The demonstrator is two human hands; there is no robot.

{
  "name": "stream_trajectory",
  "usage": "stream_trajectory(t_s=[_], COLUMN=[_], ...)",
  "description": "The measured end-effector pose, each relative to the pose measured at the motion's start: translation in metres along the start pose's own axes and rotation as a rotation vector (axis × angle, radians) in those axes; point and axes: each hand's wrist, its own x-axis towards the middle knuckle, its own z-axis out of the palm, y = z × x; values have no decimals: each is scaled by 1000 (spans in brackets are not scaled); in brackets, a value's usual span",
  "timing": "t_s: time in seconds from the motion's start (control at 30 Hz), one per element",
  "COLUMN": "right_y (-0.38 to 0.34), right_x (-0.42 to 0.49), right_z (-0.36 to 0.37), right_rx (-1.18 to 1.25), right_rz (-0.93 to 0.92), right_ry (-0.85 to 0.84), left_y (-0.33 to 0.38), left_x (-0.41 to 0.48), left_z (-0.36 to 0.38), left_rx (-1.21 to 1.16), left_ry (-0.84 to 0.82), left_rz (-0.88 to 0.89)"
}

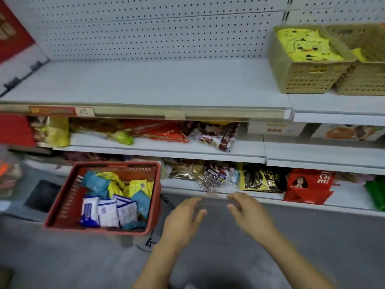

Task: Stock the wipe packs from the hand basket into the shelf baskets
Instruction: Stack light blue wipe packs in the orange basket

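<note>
Nearest us, our left hand [183,217] and right hand [250,213] hang over the grey floor [229,257] with fingers spread and palms bare — both released, gripping nothing. Just to the left of them the red hand basket [155,197] sits on the floor below the lowest shelf, holding the wipe packs [108,211] in a loose heap of white-and-blue, teal and yellow. Farther off, up on the right end of the top shelf [145,84], two beige shelf baskets [308,78] stand touching side by side — yellow packs [306,46] already lie in the left one.
</note>
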Motion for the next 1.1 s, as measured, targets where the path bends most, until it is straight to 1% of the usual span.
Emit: stream_trajectory(t_s=[0.17,0.23,0.3,0.4,0.47,0.57,0.67,0.77,0.93,0.97,1.0,1.03,1.07,1.1], right_y=[-123,-163,-195,-223,-232,-230,-217,-204,-189,-188,-187,-187,-186,-184], right_x=[42,60,79,110,133,171,204,227,243,245,245,245,245,246], right_z=[97,132,165,211,237,276,315,347,388,393,396,399,400,401], right_rx=[116,138,167,186,179,126,49,-61,-188,-243,-308,-361,-391,-401], right_rz=[11,12,27,49,81,169,267,307,324,320,312,302,302,309], right_ry=[-84,-132,-190,-269,-310,-348,-401,-445,-350,-317,-284,-257,-239,-233], left_y=[-144,-197,-245,-307,-342,-391,-431,-462,-489,-489,-487,-485,-483,-484], left_x=[-6,-8,-6,10,29,70,114,153,194,198,201,203,203,199], left_z=[-71,-95,-115,-132,-139,-141,-135,-125,-109,-107,-105,-103,-105,-103], left_rx=[-21,-56,-128,-248,-401,-649,-786,-888,-1022,-1021,-949,-842,-797,-627], left_ry=[-56,-83,-108,-83,-37,78,186,288,317,330,308,240,287,247], left_rz=[-142,-234,-322,-441,-525,-704,-843,-974,-1091,-1107,-1101,-1101,-1141,-1077])
